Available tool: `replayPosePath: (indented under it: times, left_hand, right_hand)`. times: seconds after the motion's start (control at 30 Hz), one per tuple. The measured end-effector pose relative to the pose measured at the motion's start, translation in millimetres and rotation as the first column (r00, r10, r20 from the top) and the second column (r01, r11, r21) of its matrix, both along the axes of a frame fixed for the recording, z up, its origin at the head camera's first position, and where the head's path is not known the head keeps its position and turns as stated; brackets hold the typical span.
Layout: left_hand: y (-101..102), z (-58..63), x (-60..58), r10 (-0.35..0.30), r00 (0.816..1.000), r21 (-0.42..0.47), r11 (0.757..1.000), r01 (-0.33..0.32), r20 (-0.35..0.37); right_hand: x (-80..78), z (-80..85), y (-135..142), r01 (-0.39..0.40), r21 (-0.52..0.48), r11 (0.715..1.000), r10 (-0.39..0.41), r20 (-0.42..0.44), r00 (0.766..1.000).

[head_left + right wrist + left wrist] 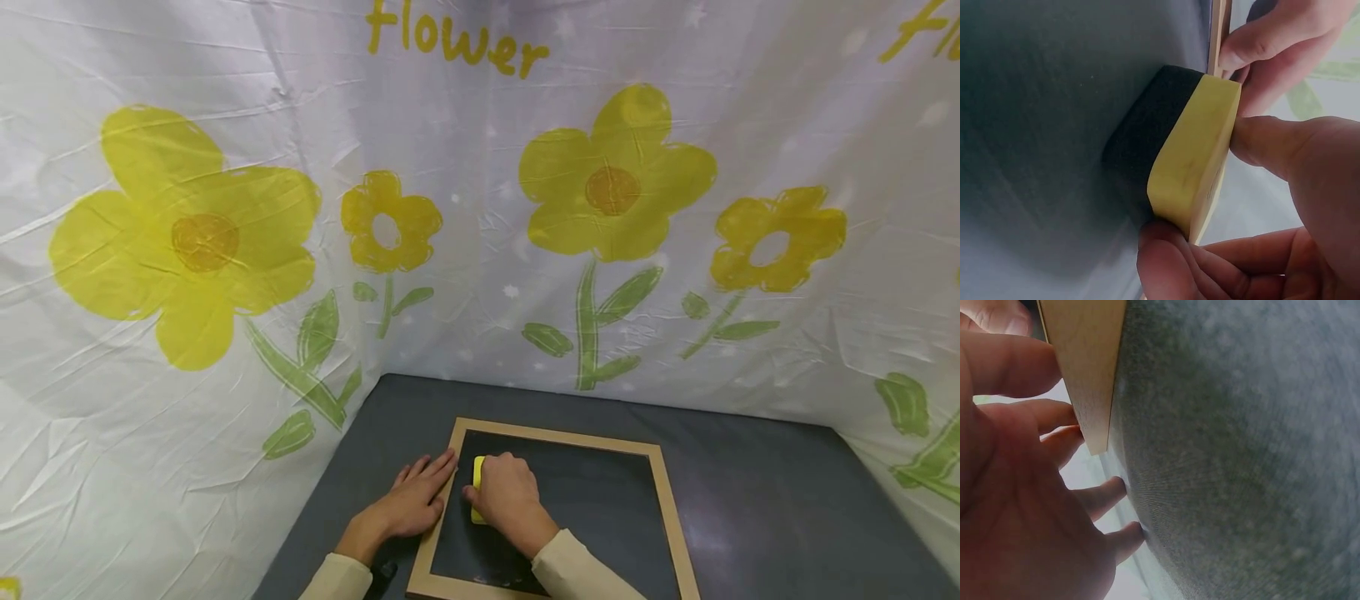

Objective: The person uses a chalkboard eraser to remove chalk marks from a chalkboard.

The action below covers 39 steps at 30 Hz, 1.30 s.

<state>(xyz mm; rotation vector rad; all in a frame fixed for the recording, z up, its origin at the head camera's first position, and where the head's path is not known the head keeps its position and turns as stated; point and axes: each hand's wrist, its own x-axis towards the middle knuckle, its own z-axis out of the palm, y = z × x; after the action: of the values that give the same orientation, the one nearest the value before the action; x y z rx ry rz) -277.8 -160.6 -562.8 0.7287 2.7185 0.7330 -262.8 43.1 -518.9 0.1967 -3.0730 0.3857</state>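
A chalkboard (592, 500) in a light wooden frame (555, 432) lies on the dark table. My right hand (512, 493) grips a yellow and black board eraser (1188, 156) between thumb and fingers, its black felt side against the board near the left edge. With fingers spread, my left hand (412, 498) rests at the left side of the frame. In the left wrist view the thumb and some fingertips of the left hand (1029, 487) touch the wooden edge (1088, 375), and other fingertips rest on the table cloth. Faint pale marks show low on the board.
A dark grey cloth covers the table (780, 492). White fabric walls (465, 317) with yellow flowers stand behind and to the left. Beside the left wrist lies a small black object (384, 573), partly hidden.
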Motion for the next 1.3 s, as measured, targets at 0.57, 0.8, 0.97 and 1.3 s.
replayPosePath:
  times: [0.57,0.8,0.97,1.3]
  left_hand:
    - [-5.4,-3.8,-1.8,-0.044,0.999,0.054,0.998,0.043,0.025]
    - [-3.8,-0.4,0.4,-0.037,0.998,0.031,0.999,0.036,0.047]
    - [-2.8,-0.9,0.2,-0.029,0.999,0.032,0.999,0.028,0.043]
    - [-6.2,-9.4,-5.3,-0.045,0.999,0.086,0.995,0.043,0.028]
  right_hand:
    - [0.7,-1.4,4.2,0.022,-0.047,0.999,-0.022,-0.004,1.000]
    - [1.6,-2.8,10.8,0.040,-0.056,0.998,-0.038,0.031,0.999]
    - [3.6,0.3,18.3,0.040,-0.059,0.997,-0.039,0.028,0.999]
    - [7.5,5.8,42.9,0.086,-0.060,0.994,-0.083,0.045,0.996]
